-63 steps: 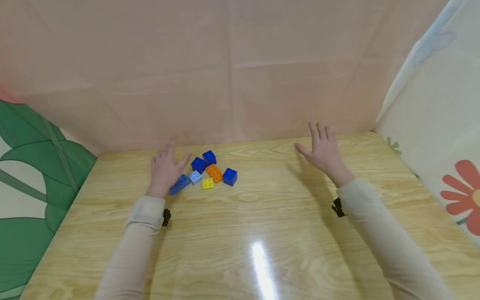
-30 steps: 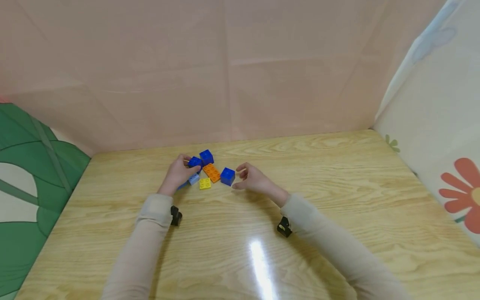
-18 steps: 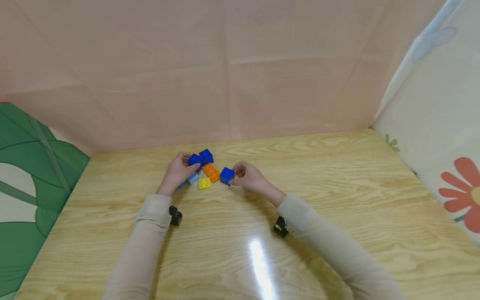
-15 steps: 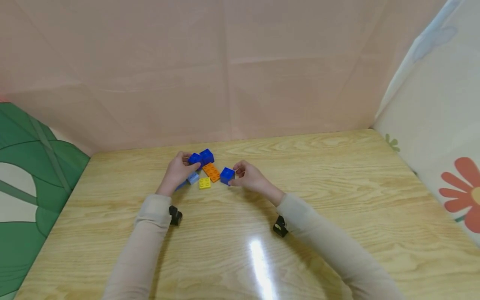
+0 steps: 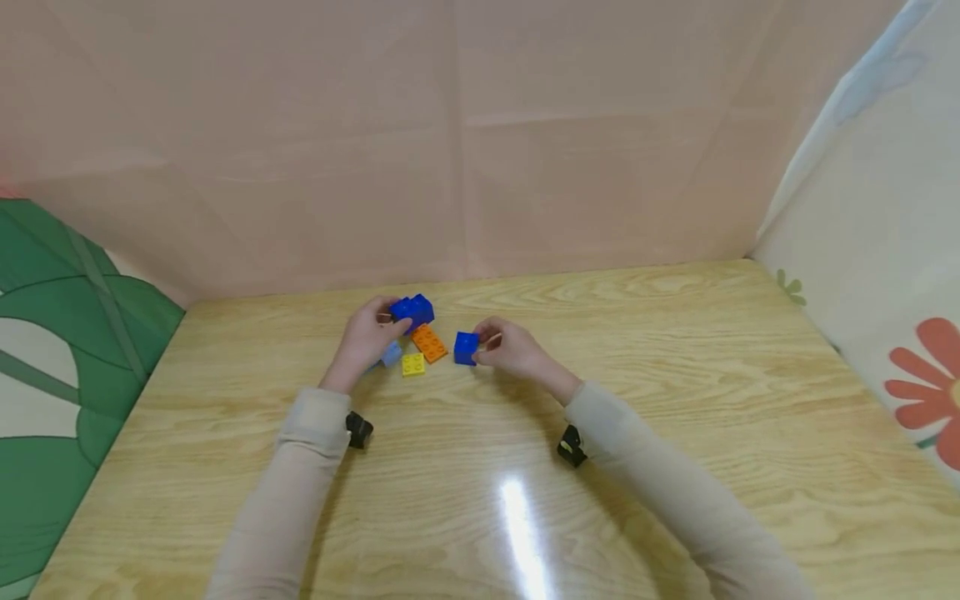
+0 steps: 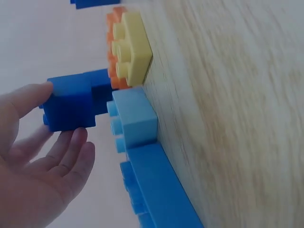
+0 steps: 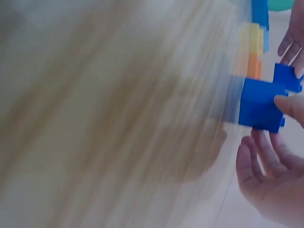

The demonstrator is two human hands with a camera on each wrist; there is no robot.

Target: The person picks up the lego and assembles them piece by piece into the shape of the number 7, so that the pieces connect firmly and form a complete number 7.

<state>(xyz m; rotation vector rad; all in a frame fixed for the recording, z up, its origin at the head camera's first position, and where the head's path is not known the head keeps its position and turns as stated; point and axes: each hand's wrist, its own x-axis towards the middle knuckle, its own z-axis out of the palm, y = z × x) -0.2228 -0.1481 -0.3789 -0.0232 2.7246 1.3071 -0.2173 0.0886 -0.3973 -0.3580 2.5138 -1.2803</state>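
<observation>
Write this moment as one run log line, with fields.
left hand: grips dark blue plastic brick | right hand: grips blue plastic cube brick | wooden table

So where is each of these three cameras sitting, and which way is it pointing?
Head: worn on the head, looking forward and down at the wooden table; both sleeved arms show.
Left wrist: low beside the left hand, facing its dark blue plastic brick.
Right wrist: blurred, beside the right hand gripping another dark blue brick.
Shared: both wrist views show the yellow flat brick.
</observation>
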